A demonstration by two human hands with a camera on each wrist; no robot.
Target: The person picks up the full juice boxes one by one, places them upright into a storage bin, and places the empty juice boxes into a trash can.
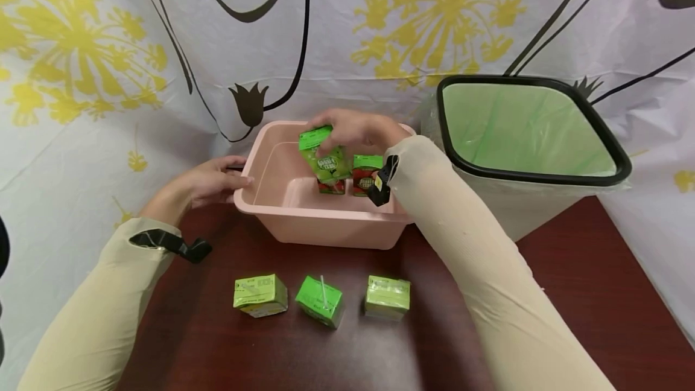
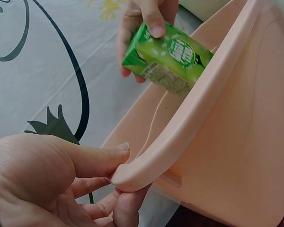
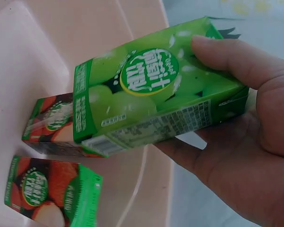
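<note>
A green grape juice box is gripped between the thumb and fingers of my right hand, tilted inside the pink plastic basin. Below it, two red juice boxes with green ends stand in the basin; one red juice box shows fully in the right wrist view, and the other red juice box is partly covered by the green one. My left hand pinches the basin's left rim, thumb on top and fingers underneath.
In front of the basin, three juice boxes sit on the dark red table: a yellow-green box, a green box with a straw and another yellow-green box. A lined bin with a black rim stands right of the basin. Patterned cloth hangs behind.
</note>
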